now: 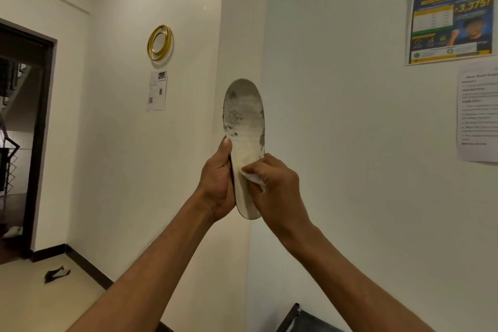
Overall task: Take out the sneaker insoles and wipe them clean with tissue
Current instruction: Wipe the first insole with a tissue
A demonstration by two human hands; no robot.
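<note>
Gripping insole (244,116) heel with left hand (219,186), upright, mid-air. Pinching tissue (254,178) with right hand (275,186), pressed on lower face. Best: brace heel firmly, stroke upward, press harder over grey stains (231,116) toward far toe end.

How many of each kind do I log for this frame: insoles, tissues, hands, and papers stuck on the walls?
Insoles: 1, the insole, held upright.
Tissues: 1, the tissue, pressed on it.
Hands: 2, left hand, right hand.
Papers on walls: 3, poster, sheet below it, sheet on the left wall.
Total: 7
</note>
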